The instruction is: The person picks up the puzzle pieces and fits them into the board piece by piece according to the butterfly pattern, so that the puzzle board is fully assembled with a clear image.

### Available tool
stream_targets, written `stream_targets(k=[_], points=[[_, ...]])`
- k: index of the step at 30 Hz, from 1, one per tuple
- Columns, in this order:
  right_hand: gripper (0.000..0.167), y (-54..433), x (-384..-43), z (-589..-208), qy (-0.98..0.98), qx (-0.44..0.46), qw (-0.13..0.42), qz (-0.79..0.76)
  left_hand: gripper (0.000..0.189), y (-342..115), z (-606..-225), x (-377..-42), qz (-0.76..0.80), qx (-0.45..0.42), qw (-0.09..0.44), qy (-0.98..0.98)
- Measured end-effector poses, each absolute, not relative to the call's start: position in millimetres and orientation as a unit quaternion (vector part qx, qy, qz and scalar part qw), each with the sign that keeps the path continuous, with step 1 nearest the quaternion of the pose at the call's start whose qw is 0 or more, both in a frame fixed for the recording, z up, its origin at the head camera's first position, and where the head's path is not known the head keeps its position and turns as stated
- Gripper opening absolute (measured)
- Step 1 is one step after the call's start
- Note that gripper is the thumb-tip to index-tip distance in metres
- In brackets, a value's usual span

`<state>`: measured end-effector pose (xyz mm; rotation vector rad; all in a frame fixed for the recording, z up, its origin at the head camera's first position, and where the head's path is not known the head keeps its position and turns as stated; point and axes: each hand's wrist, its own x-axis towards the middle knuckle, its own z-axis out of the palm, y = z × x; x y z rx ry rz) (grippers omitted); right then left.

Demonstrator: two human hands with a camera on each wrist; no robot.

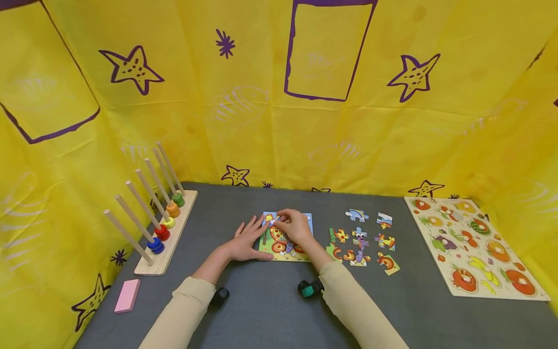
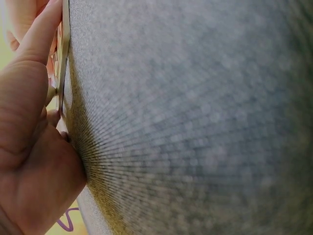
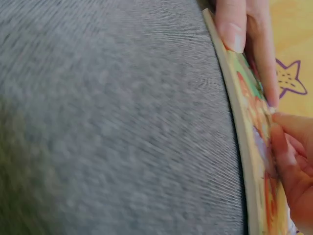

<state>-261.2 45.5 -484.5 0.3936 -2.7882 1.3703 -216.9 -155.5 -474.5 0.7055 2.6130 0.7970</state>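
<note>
A colourful picture puzzle board (image 1: 267,241) lies flat on the dark table. My left hand (image 1: 245,244) rests along its left side, fingers spread and fairly straight, with the thumb by the lower edge. Over the board's upper middle, my right hand (image 1: 298,228) pinches a small puzzle piece (image 3: 272,111) between thumb and index finger, against the picture. Most of that piece is hidden by the fingertips. To the right of the board lie several loose puzzle pieces, among them a rainbow piece (image 1: 384,220) and a green-edged corner piece (image 1: 388,263).
At the left stands a wooden peg rack (image 1: 174,241) with coloured rings on upright rods. A pink block (image 1: 127,296) lies in front of it. A wooden fruit puzzle board (image 1: 462,281) is at the far right. Yellow patterned cloth (image 1: 261,135) hangs behind the table.
</note>
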Motion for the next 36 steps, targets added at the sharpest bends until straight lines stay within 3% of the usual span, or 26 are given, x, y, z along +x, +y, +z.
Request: stream_targets(k=[10, 36], points=[[0.035, 56, -260, -479, -0.904, 0.202, 0.004, 0.377, 0.101, -153, -475, -217, 0.268, 0.245, 0.148, 0.920], [0.031, 57, -262, -486, -0.898, 0.151, -0.007, 0.413, 0.099, -148, -471, -222, 0.225, 0.235, 0.145, 0.935]])
